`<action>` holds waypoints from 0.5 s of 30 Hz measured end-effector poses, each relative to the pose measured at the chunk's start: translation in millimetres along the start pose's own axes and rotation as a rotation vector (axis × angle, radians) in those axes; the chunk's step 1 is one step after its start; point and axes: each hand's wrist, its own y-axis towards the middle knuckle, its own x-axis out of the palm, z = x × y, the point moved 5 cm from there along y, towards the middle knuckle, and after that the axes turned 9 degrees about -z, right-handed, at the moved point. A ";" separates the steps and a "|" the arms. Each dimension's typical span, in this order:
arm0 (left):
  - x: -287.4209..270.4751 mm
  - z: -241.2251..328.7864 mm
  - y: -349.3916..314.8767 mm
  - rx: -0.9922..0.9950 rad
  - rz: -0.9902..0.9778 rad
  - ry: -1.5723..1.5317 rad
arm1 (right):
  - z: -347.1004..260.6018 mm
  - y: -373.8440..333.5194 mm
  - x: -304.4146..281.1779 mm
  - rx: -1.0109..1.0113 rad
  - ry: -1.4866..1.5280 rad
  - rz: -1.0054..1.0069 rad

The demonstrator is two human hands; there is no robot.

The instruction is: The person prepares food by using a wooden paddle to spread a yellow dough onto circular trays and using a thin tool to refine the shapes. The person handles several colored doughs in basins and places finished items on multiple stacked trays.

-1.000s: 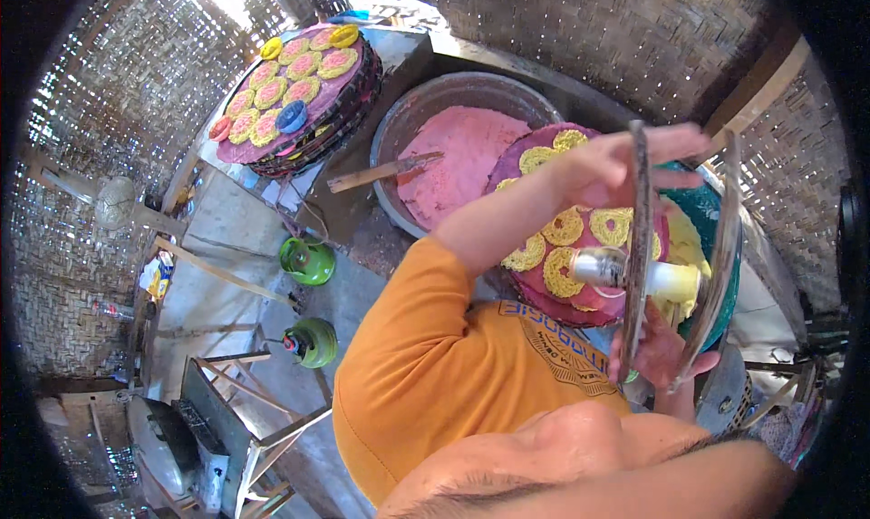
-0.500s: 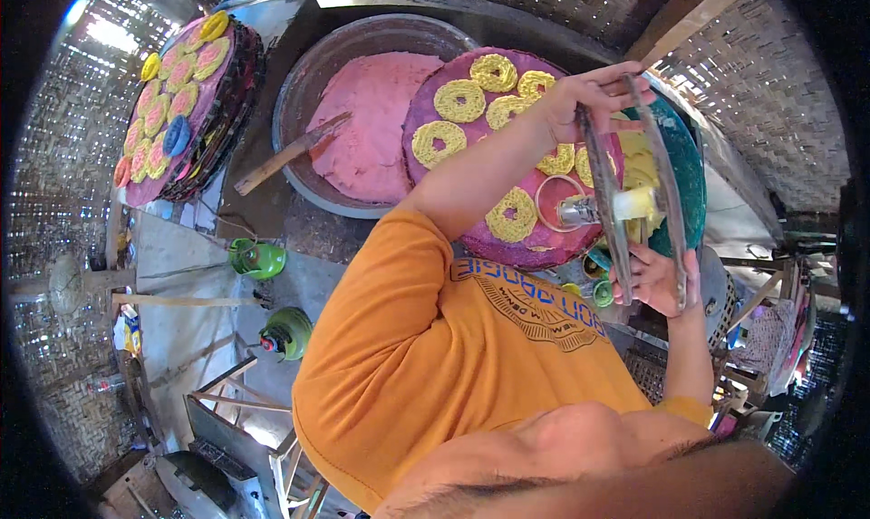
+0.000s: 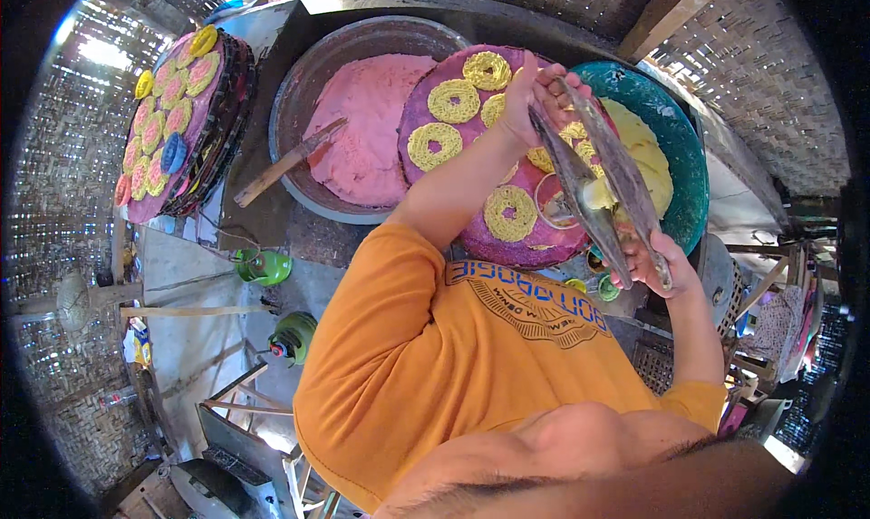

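Observation:
My left hand and my right hand grip opposite ends of a wooden press made of two long dark bars, with fingers closed around the ends. Between the bars sits a pale yellow plug. The press slants above a round purple tray that carries several yellow dough rings, some hidden by my arm and the press. Beside the bars, over the tray, a thin hoop is partly visible. Yellow dough lies in a teal basin just right of the press.
Left of the tray stands a wide basin of pink dough, with a wooden paddle leaning over its rim. Farther left is a stack of round trays with decorated rings. Green gas cylinders stand on the floor below.
The press has shifted left and tilted, with its two bars now closer together. Both hands moved with it. The metal tube seen under the bars earlier is now mostly hidden.

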 end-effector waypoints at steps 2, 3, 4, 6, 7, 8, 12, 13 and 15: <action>-1.3 13.5 6.1 -0.046 -0.111 -0.022 | -2.5 7.6 -5.0 0.016 -0.057 0.067; 0.2 18.4 9.4 -0.022 -0.165 0.076 | -4.4 11.0 -7.6 0.022 -0.087 0.100; -1.2 19.8 13.1 -0.027 -0.158 0.040 | -6.8 13.7 -8.9 0.011 -0.114 0.128; -1.7 25.1 18.1 -0.025 -0.150 -0.032 | -14.6 18.8 -9.4 -0.008 -0.180 0.181; -1.1 26.1 20.7 -0.028 -0.172 -0.041 | -17.8 19.7 -12.5 0.008 -0.227 0.183; -2.9 24.5 24.3 -0.035 -0.194 -0.055 | -20.5 18.9 -18.4 0.025 -0.272 0.192; -12.9 7.8 29.9 -0.018 -0.190 -0.067 | -32.3 10.4 -16.3 0.015 -0.369 0.239; -15.6 3.1 30.8 -0.026 -0.176 -0.076 | -34.9 7.8 -13.9 0.010 -0.373 0.246; -17.8 -7.0 27.5 -0.042 -0.137 -0.099 | -36.4 1.6 -9.0 0.008 -0.371 0.261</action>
